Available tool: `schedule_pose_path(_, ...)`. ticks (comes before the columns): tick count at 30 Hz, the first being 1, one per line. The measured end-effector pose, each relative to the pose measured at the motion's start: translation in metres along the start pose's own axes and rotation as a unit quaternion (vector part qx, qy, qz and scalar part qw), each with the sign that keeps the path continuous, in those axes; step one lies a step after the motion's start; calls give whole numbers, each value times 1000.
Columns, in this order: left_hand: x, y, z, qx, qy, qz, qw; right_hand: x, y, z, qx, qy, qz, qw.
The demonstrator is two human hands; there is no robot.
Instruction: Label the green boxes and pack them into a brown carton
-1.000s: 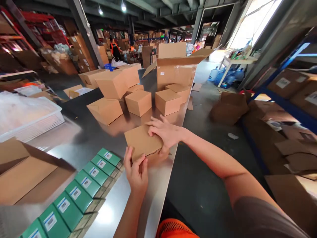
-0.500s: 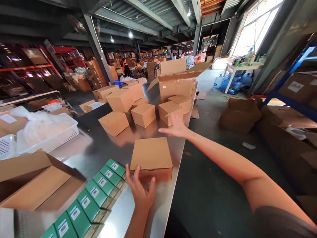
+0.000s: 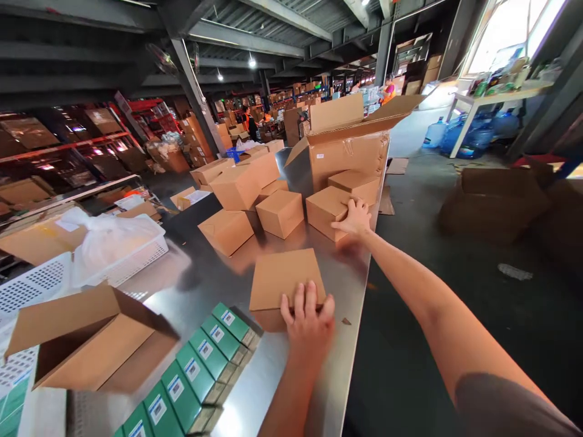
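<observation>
A closed flat cardboard box [image 3: 282,276] lies on the steel table [image 3: 204,273] in front of me. My left hand [image 3: 308,318] rests on its near edge, fingers curled over the top. My right hand [image 3: 354,218] reaches far forward and grips the near corner of a small closed cardboard box [image 3: 325,209] by the table's right edge. A row of green boxes [image 3: 200,358] with white labels lies left of my left hand.
Several closed small cartons [image 3: 239,188] and a large open carton [image 3: 348,149] stand at the table's far end. An open empty carton [image 3: 91,337] lies at the near left, white baskets [image 3: 132,258] behind it. Cartons litter the floor at right. A person in orange [image 3: 249,124] stands far back.
My right hand let go of the flat box, reached forward and took hold of a small carton. My left hand moved up onto the flat box's near edge. The view lifted.
</observation>
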State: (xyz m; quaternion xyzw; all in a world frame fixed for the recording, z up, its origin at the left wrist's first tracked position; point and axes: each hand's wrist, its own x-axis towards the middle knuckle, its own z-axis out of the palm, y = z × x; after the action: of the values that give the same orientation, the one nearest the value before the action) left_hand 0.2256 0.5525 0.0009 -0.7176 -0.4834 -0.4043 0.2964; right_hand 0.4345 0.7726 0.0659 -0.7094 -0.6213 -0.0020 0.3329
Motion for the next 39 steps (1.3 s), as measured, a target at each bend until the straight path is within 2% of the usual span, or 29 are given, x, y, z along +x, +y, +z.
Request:
schedule_pose_path(3,17,-25,8,18,-64,-21,998,-34,12,-23,-3,-28,-64,998)
schedule_pose_path(6,29,-42,9,24,-117,-78,990,-77,19,-57,-8,-83,-127,988)
schedule_pose_path(9,34,-41,7,-10,-95,-121,988,-103,9,-92,-55,-152,-179,971)
schedule_pose_path(12,42,-27,5,-163,-45,-136,976,-97,-15,-111,-88,-197,-216,952)
schedule_pose_path(14,52,-14,7,-283,-41,-172,943,-81,-31,-114,-82,-252,-236,935)
schedule_pose_path(16,64,-2,14,-352,-52,-242,903,-65,-42,-113,-76,-315,-251,912)
schedule_pose_path(20,75,15,39,-368,-46,-386,845,-49,-44,-117,-81,-382,-261,883)
schedule_pose_path(22,73,20,53,-374,-32,-423,825,-49,-40,-120,-85,-394,-263,877)
schedule_pose_path(26,63,23,68,-410,-8,-457,789,-52,-40,-120,-86,-399,-255,877)
schedule_pose_path(29,61,20,70,-433,13,-470,769,-50,-45,-117,-100,-391,-248,881)
schedule_pose_path(32,62,16,71,-449,32,-483,751,-50,-49,-113,-114,-401,-253,873)
schedule_pose_path(36,64,15,73,-465,49,-492,734,-55,-51,-108,-125,-367,-261,884)
schedule_pose_path(39,65,15,74,-468,49,-492,732,-47,-51,-113,-93,-353,-277,889)
